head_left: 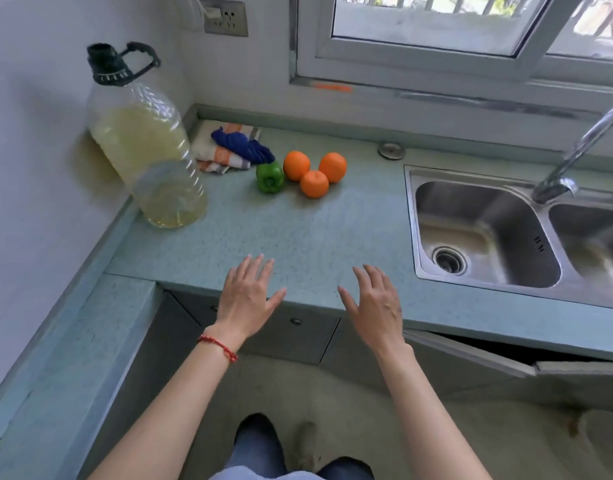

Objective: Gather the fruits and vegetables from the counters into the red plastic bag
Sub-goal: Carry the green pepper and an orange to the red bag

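A green bell pepper (270, 178) lies on the pale blue counter (332, 230), with three oranges just to its right: one at the back left (296, 165), one at the back right (333, 167), one in front (314, 183). My left hand (247, 292) and my right hand (373, 299) hover side by side over the counter's front edge, fingers spread and holding nothing. Both are well short of the produce. No red plastic bag is in view.
A large plastic jug of yellowish oil (142, 140) stands at the left by the wall. Folded cloths (229, 147) lie behind the pepper. A steel double sink (488, 233) with a tap (571, 157) fills the right. A lower counter (62, 358) runs along the left.
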Available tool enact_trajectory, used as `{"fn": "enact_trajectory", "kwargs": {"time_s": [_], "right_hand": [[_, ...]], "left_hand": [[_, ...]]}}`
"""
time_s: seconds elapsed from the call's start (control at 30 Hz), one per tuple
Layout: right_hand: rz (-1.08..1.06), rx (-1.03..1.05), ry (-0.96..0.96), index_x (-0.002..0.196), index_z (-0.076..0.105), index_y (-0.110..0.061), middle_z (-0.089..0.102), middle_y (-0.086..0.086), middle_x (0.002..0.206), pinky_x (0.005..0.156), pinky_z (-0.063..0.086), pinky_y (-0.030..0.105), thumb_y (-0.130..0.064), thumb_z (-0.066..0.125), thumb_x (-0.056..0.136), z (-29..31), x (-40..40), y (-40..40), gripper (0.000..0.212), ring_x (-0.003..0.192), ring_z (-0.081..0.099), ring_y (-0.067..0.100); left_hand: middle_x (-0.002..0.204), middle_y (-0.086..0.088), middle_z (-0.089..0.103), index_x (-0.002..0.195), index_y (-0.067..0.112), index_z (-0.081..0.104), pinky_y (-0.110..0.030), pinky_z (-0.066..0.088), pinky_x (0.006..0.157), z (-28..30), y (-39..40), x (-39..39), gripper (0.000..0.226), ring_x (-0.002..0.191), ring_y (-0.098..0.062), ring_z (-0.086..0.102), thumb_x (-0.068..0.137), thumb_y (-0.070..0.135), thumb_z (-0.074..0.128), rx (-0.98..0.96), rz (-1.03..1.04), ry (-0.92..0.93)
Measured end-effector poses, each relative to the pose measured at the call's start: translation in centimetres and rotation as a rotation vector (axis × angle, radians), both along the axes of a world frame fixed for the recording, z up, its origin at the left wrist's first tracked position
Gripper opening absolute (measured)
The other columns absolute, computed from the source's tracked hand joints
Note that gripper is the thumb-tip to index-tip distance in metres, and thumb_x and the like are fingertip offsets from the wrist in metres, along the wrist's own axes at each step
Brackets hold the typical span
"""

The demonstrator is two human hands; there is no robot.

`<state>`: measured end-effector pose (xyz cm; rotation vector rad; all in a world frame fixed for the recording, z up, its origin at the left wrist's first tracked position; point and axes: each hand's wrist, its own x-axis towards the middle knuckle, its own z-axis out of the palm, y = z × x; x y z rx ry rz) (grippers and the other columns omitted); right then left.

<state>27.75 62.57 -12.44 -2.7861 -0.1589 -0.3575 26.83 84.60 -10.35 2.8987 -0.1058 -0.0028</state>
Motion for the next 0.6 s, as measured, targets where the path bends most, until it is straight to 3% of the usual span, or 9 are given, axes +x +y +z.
{"fn": "enact_trajectory", "kwargs": {"time_s": [0.1, 0.4, 0.6], "right_hand": [[0.019, -0.017, 0.001, 0.117, 0.059, -0.003, 0.063, 0.020, 0.117, 0.089, 0.048, 0.047, -0.043, 0.045, 0.085, 0.1, 3.1, 0.4, 0.053, 0.111, 0.058, 0.036], [-0.014, -0.020, 0.056, 0.118, 0.058, -0.003, 0.062, 0.021, 0.118, 0.089, 0.048, 0.048, -0.032, 0.067, 0.081, -0.8, 13.8, 3.2, 0.048, 0.111, 0.058, 0.037], [-0.037, -0.001, 0.093, 0.115, 0.060, -0.003, 0.064, 0.020, 0.114, 0.084, 0.051, 0.047, -0.036, 0.059, 0.080, -0.9, 19.9, 6.0, 0.048, 0.107, 0.060, 0.037]], "left_hand": [[0.151, -0.012, 0.028, 0.143, 0.011, 0.026, -0.041, 0.013, 0.114, -0.1, 0.2, 3.3, 0.063, 0.141, -0.027, 0.018, 0.092, 0.046, 0.040, -0.005, 0.011, 0.004], [0.148, -0.015, 0.033, 0.140, 0.008, 0.033, -0.043, 0.019, 0.112, -1.0, 2.9, 15.5, 0.062, 0.139, -0.031, 0.024, 0.091, 0.044, 0.045, -0.057, -0.021, 0.012], [0.146, -0.016, 0.036, 0.139, 0.008, 0.036, -0.044, 0.023, 0.111, -1.9, 5.3, 22.2, 0.069, 0.137, -0.032, 0.027, 0.085, 0.051, 0.036, -0.099, -0.013, 0.025]]}}
